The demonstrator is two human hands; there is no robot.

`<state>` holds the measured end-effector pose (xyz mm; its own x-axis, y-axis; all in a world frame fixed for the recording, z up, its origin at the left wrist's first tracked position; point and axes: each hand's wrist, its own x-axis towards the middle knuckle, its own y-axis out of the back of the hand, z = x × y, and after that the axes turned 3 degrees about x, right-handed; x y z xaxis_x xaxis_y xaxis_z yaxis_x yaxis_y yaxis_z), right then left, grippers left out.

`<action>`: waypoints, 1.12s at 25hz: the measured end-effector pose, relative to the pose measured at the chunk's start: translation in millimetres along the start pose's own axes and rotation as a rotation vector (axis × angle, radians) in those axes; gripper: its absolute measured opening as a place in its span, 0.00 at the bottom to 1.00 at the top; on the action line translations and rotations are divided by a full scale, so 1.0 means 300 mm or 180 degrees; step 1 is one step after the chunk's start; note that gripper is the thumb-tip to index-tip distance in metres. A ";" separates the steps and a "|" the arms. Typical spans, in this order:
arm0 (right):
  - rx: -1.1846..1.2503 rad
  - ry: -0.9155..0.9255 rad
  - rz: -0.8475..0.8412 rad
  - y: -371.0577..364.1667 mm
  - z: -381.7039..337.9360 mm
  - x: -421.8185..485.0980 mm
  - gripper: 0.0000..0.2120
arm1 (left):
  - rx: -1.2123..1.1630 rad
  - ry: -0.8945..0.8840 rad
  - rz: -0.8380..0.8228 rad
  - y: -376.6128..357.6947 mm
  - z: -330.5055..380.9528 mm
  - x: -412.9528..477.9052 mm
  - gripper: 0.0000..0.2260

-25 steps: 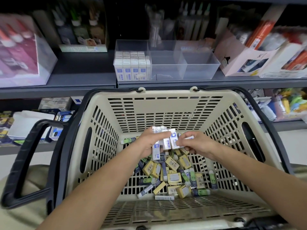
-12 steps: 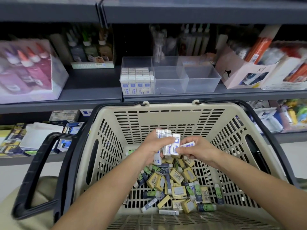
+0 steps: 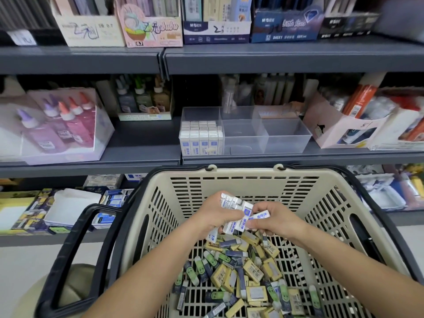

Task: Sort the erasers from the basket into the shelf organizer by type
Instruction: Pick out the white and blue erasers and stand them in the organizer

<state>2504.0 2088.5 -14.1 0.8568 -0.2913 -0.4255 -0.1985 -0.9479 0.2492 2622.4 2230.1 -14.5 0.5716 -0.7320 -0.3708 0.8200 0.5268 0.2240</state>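
A beige basket (image 3: 252,180) with black handles holds a pile of mixed erasers (image 3: 243,271): yellow-sleeved, green-faced and dark-sleeved ones. Above the pile, my left hand (image 3: 213,216) grips a bundle of white erasers with blue labels (image 3: 234,207). My right hand (image 3: 275,221) pinches one more white eraser (image 3: 260,215) against that bundle. On the shelf behind stands a clear organizer (image 3: 284,136) with compartments. Its left compartment is packed with upright white erasers (image 3: 200,137); the middle and right compartments look empty.
Glue bottles in a clear box (image 3: 57,127) sit at the left of the same shelf, and pink cartons (image 3: 339,127) at the right. Pen boxes (image 3: 215,21) line the upper shelf. The lower shelf holds stationery packs (image 3: 68,205).
The view has tilted upward, so more of the shelves shows. Both hands stay together over the basket with the white erasers, lifted slightly.
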 end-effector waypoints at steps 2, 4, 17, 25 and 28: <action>-0.0387 -0.0035 -0.0032 -0.003 -0.009 0.010 0.05 | 0.0270 0.0034 0.0044 0.020 0.005 0.002 0.12; -0.0767 -0.0040 0.0028 -0.005 -0.012 0.019 0.06 | 0.0257 0.0113 0.0225 0.049 0.005 0.007 0.12; 0.0578 0.0403 0.0175 -0.021 -0.136 0.021 0.11 | -0.0381 -0.0174 0.0622 0.115 0.058 -0.016 0.14; 0.0032 0.0790 0.0292 0.011 -0.246 0.023 0.10 | -0.0541 -0.0290 0.0795 0.134 0.141 -0.034 0.14; 0.0458 0.0885 0.0522 0.046 -0.324 0.038 0.08 | -0.0540 -0.0545 0.1051 0.167 0.199 -0.034 0.14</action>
<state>2557.3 2084.7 69.2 0.9008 -0.4136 -0.1319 -0.3922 -0.9056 0.1611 2659.6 2238.1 54.3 0.8119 -0.5655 -0.1453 0.5830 0.7988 0.1487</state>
